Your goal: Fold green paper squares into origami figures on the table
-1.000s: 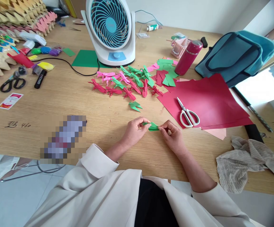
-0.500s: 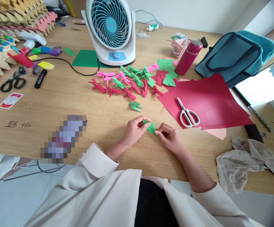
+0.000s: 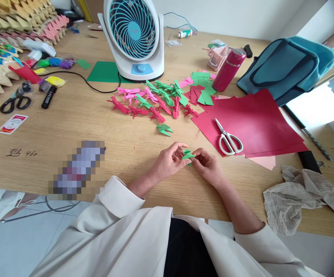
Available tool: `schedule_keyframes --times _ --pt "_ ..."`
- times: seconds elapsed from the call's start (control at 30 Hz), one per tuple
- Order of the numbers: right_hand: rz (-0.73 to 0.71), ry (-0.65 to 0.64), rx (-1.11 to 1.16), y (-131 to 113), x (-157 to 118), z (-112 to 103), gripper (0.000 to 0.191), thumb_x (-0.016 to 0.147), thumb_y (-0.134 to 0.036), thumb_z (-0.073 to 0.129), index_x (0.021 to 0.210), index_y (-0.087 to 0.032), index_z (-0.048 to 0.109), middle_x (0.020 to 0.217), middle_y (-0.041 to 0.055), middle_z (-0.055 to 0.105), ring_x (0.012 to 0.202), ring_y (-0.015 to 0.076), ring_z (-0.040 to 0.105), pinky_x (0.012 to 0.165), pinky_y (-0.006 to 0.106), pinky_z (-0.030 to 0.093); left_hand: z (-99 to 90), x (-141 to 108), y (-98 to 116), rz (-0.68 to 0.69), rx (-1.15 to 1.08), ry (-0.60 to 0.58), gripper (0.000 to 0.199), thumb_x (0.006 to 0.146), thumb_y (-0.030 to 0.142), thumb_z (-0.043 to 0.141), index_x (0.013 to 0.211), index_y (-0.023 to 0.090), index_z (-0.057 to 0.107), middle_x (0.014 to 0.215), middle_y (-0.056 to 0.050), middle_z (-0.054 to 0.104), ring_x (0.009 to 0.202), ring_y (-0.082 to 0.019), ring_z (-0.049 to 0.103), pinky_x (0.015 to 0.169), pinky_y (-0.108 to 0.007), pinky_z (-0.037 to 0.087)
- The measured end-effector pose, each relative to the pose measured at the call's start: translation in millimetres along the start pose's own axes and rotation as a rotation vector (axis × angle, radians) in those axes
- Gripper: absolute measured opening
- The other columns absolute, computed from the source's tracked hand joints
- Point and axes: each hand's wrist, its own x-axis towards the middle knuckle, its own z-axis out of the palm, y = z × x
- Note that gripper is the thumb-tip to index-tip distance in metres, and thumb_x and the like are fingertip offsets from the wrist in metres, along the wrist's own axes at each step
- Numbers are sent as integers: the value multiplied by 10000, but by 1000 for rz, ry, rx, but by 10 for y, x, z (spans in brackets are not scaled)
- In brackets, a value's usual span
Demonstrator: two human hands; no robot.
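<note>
Between both hands, over the front of the table, is a small folded green paper piece with pointed flaps. My left hand grips it from the left between thumb and fingers. From the right, my right hand pinches its edge, fingers curled. Just beyond lies another folded green paper piece with split points. Behind that is a spread of folded paper figures in green, pink and red.
White-handled scissors rest on red paper sheets at the right. A fan stands at the back, a magenta flask and teal bag to its right. A crumpled cloth lies at the right front.
The green paper piece has been turned between my hands and now shows several spread flaps. My left hand has shifted slightly right, and its fingers have moved on the paper.
</note>
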Motion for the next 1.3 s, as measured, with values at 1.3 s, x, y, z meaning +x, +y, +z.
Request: schedule_keyframes --times 1.3 --pt "-30 80 61 -7 15 73 189 886 -379 610 960 -255 489 765 -24 505 643 133 487 571 269 421 -8 -25 117 78 57 -81 303 969 311 464 1118 162 682 985 -62 699 817 -138 624 709 -222 480"
